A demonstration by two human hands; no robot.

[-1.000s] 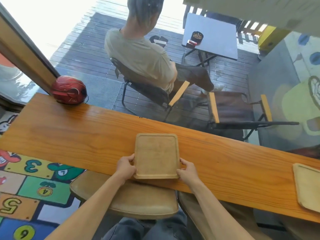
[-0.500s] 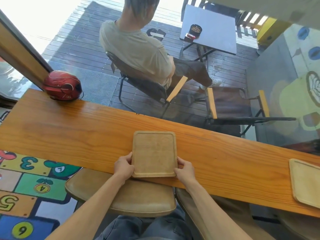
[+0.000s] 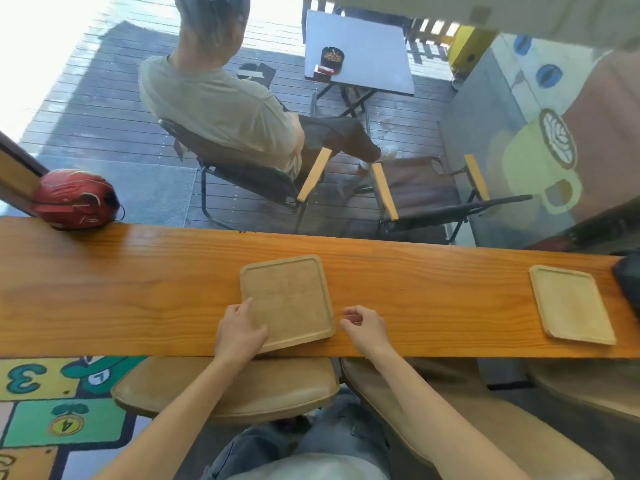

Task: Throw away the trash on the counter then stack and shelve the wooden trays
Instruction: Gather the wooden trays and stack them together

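Note:
A square wooden tray (image 3: 292,299) lies flat on the long wooden counter (image 3: 138,292), close to its near edge and slightly turned. My left hand (image 3: 239,332) grips the tray's near left corner, thumb on its top face. Just right of the tray, my right hand (image 3: 363,327) hovers with loosely curled fingers that touch nothing. A second, paler wooden tray (image 3: 571,304) rests on the counter far to the right.
A red helmet (image 3: 74,199) sits at the counter's far left edge against the window. A dark object (image 3: 628,278) shows at the right end. Tan stools (image 3: 235,389) stand under the near edge. Behind the glass a person sits on a chair.
My right hand has let go of the tray's right edge and drawn a little to the right. The left hand still holds the tray, which has turned slightly. The view shifted right.

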